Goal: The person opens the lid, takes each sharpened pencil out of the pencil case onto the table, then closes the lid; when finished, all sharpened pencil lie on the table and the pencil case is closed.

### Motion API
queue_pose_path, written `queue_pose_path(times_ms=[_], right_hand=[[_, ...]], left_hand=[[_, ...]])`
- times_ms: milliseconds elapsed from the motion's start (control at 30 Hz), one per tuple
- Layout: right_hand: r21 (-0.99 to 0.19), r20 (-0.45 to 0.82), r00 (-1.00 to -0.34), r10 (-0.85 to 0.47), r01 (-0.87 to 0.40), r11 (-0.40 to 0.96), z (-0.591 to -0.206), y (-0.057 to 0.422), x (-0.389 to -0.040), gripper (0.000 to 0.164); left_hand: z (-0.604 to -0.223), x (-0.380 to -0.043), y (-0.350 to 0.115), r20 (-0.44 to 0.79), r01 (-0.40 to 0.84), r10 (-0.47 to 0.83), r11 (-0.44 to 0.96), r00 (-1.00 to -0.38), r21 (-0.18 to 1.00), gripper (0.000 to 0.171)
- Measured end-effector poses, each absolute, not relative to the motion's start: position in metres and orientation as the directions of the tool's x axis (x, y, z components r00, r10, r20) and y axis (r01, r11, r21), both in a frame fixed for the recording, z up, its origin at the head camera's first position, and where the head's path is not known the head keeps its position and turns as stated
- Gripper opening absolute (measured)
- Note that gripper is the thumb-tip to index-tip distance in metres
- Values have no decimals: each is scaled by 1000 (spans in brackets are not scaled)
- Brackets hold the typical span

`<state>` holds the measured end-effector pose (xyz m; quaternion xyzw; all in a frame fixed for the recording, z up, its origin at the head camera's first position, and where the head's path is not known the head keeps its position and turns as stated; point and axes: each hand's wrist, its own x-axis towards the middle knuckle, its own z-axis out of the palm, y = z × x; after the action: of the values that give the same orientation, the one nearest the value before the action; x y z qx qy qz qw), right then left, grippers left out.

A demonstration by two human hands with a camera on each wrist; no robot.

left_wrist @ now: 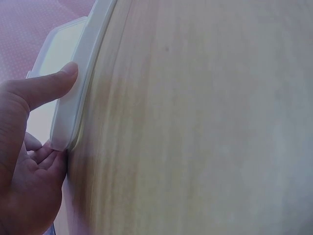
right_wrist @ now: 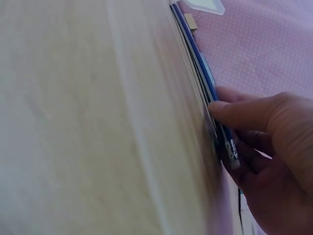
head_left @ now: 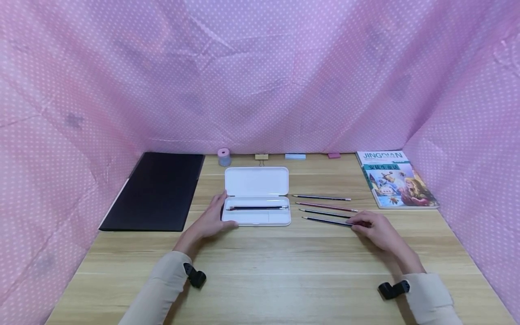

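Left hand [head_left: 210,220]: I grip the pencil case [head_left: 253,217] corner, likely to steady it.
Right hand [head_left: 374,228]: I pinch the nearest pencil [head_left: 327,221] by its eraser end, perhaps leaving its point free.

Three dark pencils [head_left: 326,213] and one red pencil [head_left: 327,206] loose on the tabletop [head_left: 284,280], for a loose count of four. One white pencil case [head_left: 280,218], and inside apparently two more pencils [head_left: 257,208], too close together for a sure count. One black folder [head_left: 154,192] and one illustrated book [head_left: 400,183]. One binder clip [head_left: 262,157] and one two-tone cylinder [head_left: 224,158], too small for a surer name. One pale blue block [head_left: 295,156] and one pink block [head_left: 334,155]. One left hand [head_left: 209,219], one right hand [head_left: 374,229], plus two black wrist cameras [head_left: 197,277].
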<state>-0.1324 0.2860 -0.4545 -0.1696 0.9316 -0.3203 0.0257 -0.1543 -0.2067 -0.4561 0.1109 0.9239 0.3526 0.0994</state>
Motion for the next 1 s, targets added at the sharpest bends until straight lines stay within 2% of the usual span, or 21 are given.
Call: queue_pose_path(times_ms=[400,667,833,1000], right_hand=[[-605,101,-944,-315,-310,733,-461,285,-130,20],[-610,93,-945,-313,-303,732,-451,277,-135,20],[-630,126,-930,-344,-343,697,-433,253,-147,18],[-645,188,-881,-435,-445,621,-420,214,-162,22]], left_hand=[[-454,-154,-205,-102,132,269,727,-958,674,109],[-454,-154,-206,-115,120,263,731,-958,672,108],[-454,-154,-206,-105,129,268,725,-958,676,109],[-454,-153,-206,-110,126,267,729,-957,673,110]])
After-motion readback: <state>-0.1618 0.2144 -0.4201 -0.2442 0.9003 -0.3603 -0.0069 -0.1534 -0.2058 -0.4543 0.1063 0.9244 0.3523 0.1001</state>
